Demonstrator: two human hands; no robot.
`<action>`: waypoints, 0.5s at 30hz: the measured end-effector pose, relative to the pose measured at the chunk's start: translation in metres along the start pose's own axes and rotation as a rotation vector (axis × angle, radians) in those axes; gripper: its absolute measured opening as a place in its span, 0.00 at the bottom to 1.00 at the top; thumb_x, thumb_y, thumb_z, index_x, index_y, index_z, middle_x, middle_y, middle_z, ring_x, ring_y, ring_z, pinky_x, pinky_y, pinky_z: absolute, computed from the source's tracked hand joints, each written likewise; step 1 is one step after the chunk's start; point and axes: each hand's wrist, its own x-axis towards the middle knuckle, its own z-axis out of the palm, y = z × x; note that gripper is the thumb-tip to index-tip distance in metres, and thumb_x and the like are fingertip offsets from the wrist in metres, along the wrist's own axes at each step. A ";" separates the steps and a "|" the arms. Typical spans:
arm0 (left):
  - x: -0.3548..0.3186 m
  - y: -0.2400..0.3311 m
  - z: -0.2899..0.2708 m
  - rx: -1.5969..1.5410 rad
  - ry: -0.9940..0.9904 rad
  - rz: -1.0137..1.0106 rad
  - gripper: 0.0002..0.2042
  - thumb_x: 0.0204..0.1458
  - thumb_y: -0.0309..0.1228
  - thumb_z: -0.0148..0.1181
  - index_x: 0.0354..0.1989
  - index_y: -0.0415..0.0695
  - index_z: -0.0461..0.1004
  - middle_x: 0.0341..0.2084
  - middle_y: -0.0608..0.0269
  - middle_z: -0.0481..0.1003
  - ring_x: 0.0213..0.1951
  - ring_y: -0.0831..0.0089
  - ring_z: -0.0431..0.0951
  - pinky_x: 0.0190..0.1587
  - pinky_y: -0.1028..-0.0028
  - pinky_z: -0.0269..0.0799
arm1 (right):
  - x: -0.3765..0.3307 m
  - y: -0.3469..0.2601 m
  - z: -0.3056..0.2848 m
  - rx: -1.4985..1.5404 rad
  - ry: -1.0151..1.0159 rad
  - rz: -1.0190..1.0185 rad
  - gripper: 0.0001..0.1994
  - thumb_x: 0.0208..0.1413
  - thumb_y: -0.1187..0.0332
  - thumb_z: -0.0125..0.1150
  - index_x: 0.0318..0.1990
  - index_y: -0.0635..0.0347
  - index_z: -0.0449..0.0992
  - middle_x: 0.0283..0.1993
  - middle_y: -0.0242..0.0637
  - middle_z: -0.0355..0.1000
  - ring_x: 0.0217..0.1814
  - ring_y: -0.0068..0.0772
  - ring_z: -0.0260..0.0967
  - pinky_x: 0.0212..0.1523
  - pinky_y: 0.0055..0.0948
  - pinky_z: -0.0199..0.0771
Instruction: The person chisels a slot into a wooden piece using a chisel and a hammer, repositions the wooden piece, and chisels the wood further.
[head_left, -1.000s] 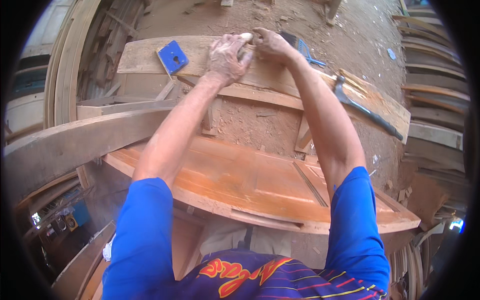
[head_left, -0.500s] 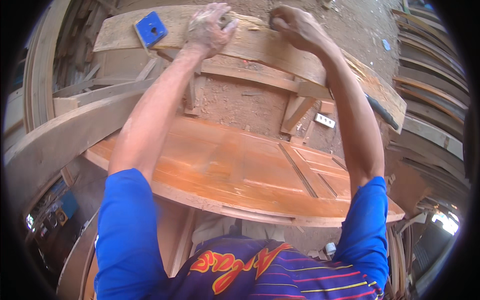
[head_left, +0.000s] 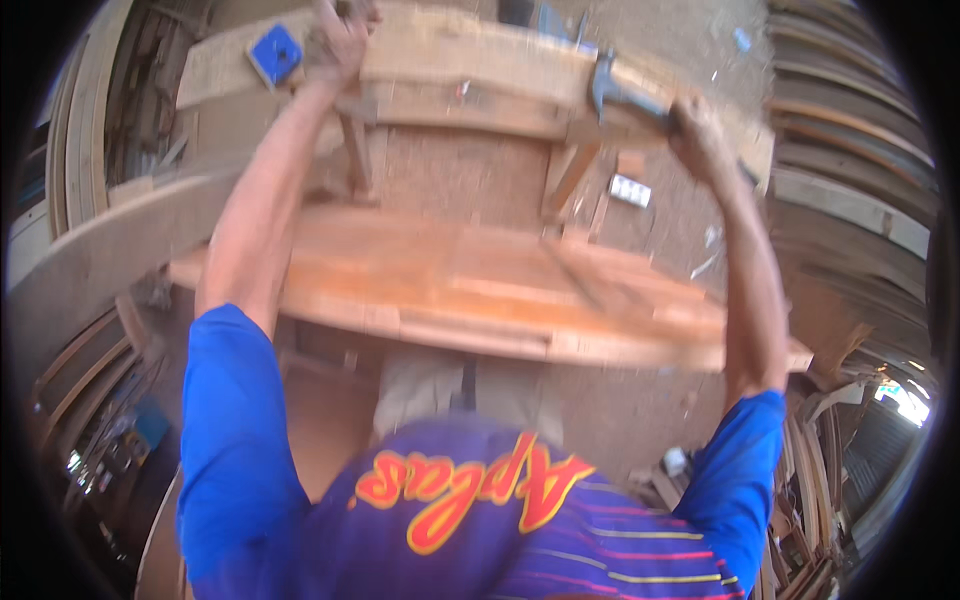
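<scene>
My right hand (head_left: 700, 140) grips the handle of a claw hammer (head_left: 603, 85), its head pointing left above the right part of a rough plank bench (head_left: 460, 50). My left hand (head_left: 343, 45) is at the bench's far left, partly cut off by the top edge. Its fingers are curled around something small that blur and the frame edge hide. A blue square plate (head_left: 275, 55) with a hole lies on the bench left of that hand. Nearer to me, below both forearms, lies a brown panelled wooden door (head_left: 400, 260).
A white socket strip (head_left: 630, 190) lies on the ground beyond the door, beside a bench leg (head_left: 570, 180). Stacked boards (head_left: 850, 110) line the right side. A thick curved-looking beam (head_left: 120, 225) crosses on the left. A dark object (head_left: 515, 10) shows at the top edge.
My right hand has moved right and toward me from the bench's far side and now holds the hammer. My left hand has shifted left and farther away. The whole view has tilted and blurred.
</scene>
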 end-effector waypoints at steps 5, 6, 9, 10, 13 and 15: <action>-0.095 0.132 -0.105 -0.445 0.115 -0.036 0.20 0.66 0.49 0.62 0.47 0.44 0.67 0.25 0.68 0.70 0.27 0.79 0.71 0.30 0.77 0.69 | -0.067 -0.064 -0.093 -0.053 0.036 -0.025 0.11 0.57 0.69 0.61 0.45 0.65 0.74 0.46 0.52 0.75 0.49 0.53 0.75 0.52 0.49 0.75; -0.120 0.152 -0.113 -0.584 0.022 -0.064 0.18 0.67 0.46 0.61 0.48 0.44 0.68 0.27 0.68 0.70 0.29 0.77 0.71 0.33 0.75 0.70 | -0.093 -0.066 -0.103 -0.043 0.024 -0.012 0.11 0.57 0.69 0.61 0.45 0.65 0.74 0.46 0.52 0.75 0.49 0.53 0.75 0.52 0.49 0.75; -0.189 0.198 -0.125 -0.792 -0.094 -0.132 0.11 0.70 0.37 0.57 0.53 0.45 0.70 0.33 0.66 0.72 0.35 0.74 0.73 0.42 0.71 0.73 | -0.168 -0.074 -0.140 0.215 0.034 0.143 0.12 0.55 0.68 0.61 0.44 0.65 0.74 0.41 0.48 0.75 0.42 0.45 0.74 0.46 0.46 0.73; -0.205 0.200 -0.123 -0.800 -0.104 -0.119 0.11 0.70 0.37 0.57 0.53 0.45 0.70 0.33 0.66 0.72 0.35 0.74 0.73 0.42 0.71 0.73 | -0.193 -0.080 -0.144 0.362 0.062 0.249 0.12 0.54 0.68 0.61 0.43 0.65 0.75 0.38 0.45 0.74 0.39 0.41 0.72 0.44 0.43 0.72; -0.252 0.197 -0.118 -1.009 -0.240 -0.225 0.10 0.71 0.34 0.55 0.55 0.44 0.72 0.38 0.63 0.75 0.39 0.71 0.77 0.45 0.69 0.76 | -0.265 -0.103 -0.138 0.697 0.199 0.436 0.11 0.54 0.68 0.60 0.42 0.66 0.76 0.31 0.35 0.70 0.34 0.30 0.68 0.38 0.35 0.70; -0.271 0.193 -0.112 -1.064 -0.310 -0.196 0.10 0.71 0.32 0.55 0.55 0.42 0.73 0.45 0.60 0.78 0.48 0.67 0.80 0.54 0.64 0.78 | -0.302 -0.130 -0.125 0.933 0.306 0.575 0.10 0.56 0.69 0.60 0.42 0.66 0.76 0.31 0.32 0.70 0.34 0.26 0.67 0.37 0.32 0.69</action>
